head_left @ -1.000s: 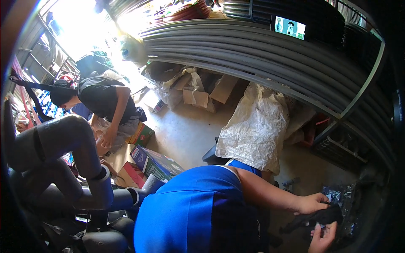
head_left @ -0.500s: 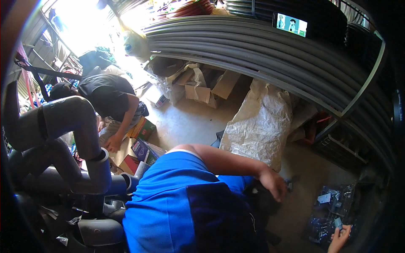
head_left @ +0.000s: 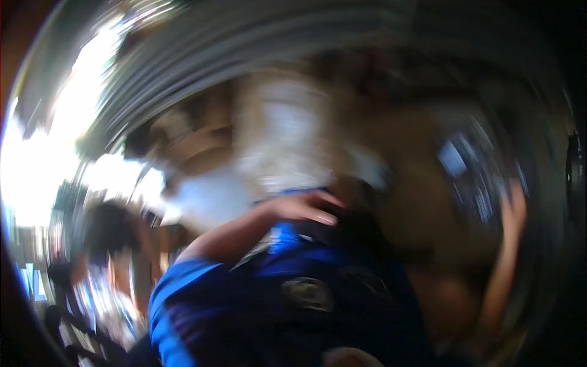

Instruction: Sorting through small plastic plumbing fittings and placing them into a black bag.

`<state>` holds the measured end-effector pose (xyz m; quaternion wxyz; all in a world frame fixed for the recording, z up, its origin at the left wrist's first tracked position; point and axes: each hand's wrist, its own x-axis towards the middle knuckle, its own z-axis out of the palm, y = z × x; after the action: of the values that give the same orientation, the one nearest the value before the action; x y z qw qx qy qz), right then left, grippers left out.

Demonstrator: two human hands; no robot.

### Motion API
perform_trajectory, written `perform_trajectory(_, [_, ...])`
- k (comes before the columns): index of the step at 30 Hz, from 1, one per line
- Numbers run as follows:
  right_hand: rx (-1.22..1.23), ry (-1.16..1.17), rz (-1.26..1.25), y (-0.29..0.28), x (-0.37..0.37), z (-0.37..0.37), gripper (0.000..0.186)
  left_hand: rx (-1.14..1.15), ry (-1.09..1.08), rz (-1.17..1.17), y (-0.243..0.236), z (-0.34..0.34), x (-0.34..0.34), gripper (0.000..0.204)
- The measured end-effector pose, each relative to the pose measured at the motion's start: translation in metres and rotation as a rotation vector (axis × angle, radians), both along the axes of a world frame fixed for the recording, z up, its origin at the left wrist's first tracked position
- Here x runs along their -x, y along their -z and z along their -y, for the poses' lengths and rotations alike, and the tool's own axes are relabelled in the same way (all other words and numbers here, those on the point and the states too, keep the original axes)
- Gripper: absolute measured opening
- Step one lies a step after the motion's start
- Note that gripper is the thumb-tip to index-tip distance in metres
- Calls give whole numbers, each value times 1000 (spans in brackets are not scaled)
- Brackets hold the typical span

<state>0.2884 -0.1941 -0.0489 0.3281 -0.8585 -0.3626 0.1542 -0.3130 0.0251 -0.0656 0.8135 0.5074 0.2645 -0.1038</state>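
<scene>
The frame is badly smeared by motion. My left hand (head_left: 306, 208) reaches from my blue sleeve over a dark, indistinct area at my lap, its fingers loosely extended and apart with nothing visible in them. At the right, my right hand (head_left: 513, 205) is stretched up beside a shiny dark plastic heap (head_left: 474, 174) with a pale patch on it; its fingers are too blurred to show whether they hold anything. A crumpled pale sack (head_left: 284, 125) lies ahead of my left hand.
A co-worker (head_left: 110, 235), blurred, is bent down at the left. Long grey pipes (head_left: 257, 43) run along a rack across the top. Brown cardboard (head_left: 202, 140) lies beneath them, and pale floor (head_left: 208, 196) shows left of the sack. Bright light comes in from the left.
My view has swung sharply. My left hand left the black cloth earlier and now sits further left and higher. My right hand has risen; the small grey piece it held is no longer discernible.
</scene>
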Motion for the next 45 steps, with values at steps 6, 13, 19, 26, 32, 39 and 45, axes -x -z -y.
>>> perform_trajectory(6, [-173, 70, 285, 1, -5, 18, 16, 168, -364, 366, -9, 5, -73, 57])
perform_trajectory(13, [249, 186, 537, 11, -51, 35, 30, 48, -369, 384, -24, 7, -81, 58])
perform_trajectory(19, [423, 140, 536, 78, -94, 57, 27, -214, -370, 422, -27, -14, -45, 65])
perform_trajectory(26, [192, 34, 418, 108, -99, 83, 24, -448, 677, -53, -44, -37, -35, 52])
perform_trajectory(32, [118, -76, 277, 94, -77, 78, 16, 150, 679, -771, 22, -27, 120, 53])
perform_trajectory(39, [130, -95, 313, 72, -62, 62, 15, -275, -930, -222, 88, -63, 152, 72])
perform_trajectory(45, [116, -135, 321, 77, -58, 57, 14, -734, -870, 293, 27, -133, -27, 83])
